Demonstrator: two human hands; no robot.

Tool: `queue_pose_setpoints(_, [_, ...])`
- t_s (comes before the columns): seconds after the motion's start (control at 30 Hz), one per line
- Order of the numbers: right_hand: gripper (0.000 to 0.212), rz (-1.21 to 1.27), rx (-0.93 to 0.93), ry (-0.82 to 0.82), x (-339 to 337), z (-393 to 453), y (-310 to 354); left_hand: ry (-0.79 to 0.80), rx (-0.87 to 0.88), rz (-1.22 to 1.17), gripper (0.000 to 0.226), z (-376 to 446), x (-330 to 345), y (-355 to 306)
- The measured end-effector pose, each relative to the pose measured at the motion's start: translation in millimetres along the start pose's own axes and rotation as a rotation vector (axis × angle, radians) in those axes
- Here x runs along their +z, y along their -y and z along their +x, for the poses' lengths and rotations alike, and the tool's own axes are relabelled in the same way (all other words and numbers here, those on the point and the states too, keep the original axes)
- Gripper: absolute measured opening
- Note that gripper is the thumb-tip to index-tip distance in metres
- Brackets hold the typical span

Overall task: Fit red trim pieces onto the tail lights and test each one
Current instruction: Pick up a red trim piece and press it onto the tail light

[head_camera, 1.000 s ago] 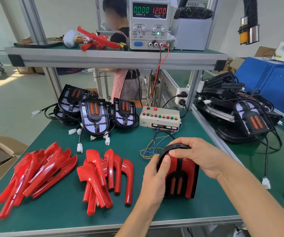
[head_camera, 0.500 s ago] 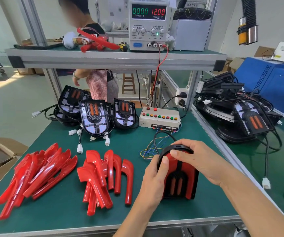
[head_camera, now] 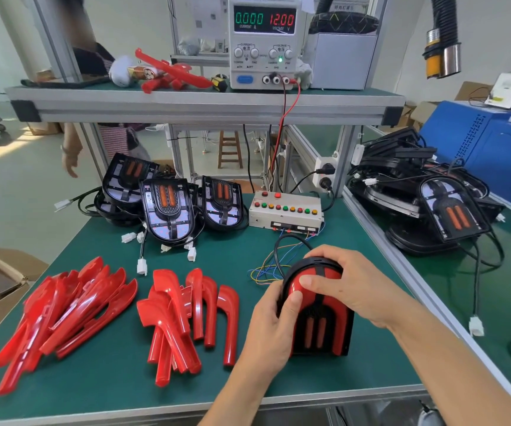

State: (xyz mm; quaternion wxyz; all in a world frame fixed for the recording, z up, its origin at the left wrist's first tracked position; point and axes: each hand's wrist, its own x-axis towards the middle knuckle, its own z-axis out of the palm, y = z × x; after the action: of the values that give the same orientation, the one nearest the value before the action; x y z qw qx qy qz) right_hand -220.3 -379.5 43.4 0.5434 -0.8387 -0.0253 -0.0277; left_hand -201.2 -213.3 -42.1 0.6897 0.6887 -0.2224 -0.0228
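The tail light (head_camera: pixel 317 315) being worked is located on the green bench mat (head_camera: pixel 242 247) at roughly 5 o'clock of the view, standing on its flat lower edge with the rounded end uppermost. Red trim (head_camera: pixel 345 321) is already seated on both of its sides.

The left hand (head_camera: pixel 271 330) is wrapped around the left flank of the unit, with the thumb (head_camera: pixel 293 305) pressed on the red trim. The right hand (head_camera: pixel 348 289) is laid over the rounded top from 2 o'clock, its fingers curled over the housing and a fingertip (head_camera: pixel 305 281) pressed on the upper red face.

Loose trim pieces are stacked in two piles: the long pieces (head_camera: pixel 60 315) at 8 o'clock and the hooked pieces (head_camera: pixel 192 315) at 7 o'clock. Untrimmed lights (head_camera: pixel 171 210) are grouped at 11 o'clock, beside the switch box (head_camera: pixel 285 212) at 12 o'clock. The power supply (head_camera: pixel 265 41) above is read as 12.00 volts with zero current.

Probable faults from this point:
- A clip may be left unlatched if pressure is applied unevenly; whether every edge is flush cannot be told.
- The unit may tip or slide on the mat if pushed from one side only.
- The coloured wires (head_camera: pixel 266 269) at 12 o'clock of the unit may be pinched or strained if the housing is dragged.
- A thin trim edge may be cracked by excessive thumb force.
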Motion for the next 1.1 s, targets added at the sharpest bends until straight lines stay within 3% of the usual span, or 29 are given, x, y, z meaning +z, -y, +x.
queue_pose_setpoints(0.27, [0.020,0.191,0.048,0.026,-9.2,8.0,-8.5,0.139,-0.080,0.053,0.024,-14.3,-11.8,3.7])
queue_pose_setpoints(0.43, [0.047,0.330,0.051,0.179,-30.7,7.6,-25.8,0.076,-0.076,0.144,0.012,-14.0,-11.4,2.7])
queue_pose_setpoints(0.6, [0.051,0.441,0.105,0.244,-37.9,0.2,-43.3,0.064,-0.093,0.117,0.014,-11.6,-6.0,1.6])
queue_pose_setpoints(0.9, [0.047,0.284,0.031,0.088,-34.0,-1.3,-43.4,0.042,-0.081,0.176,0.025,-6.6,-4.0,-1.4])
queue_pose_setpoints(1.1, [0.071,0.335,0.028,-0.127,-26.3,-25.0,-59.3,0.027,-0.167,-0.004,0.026,-7.9,9.5,-15.6])
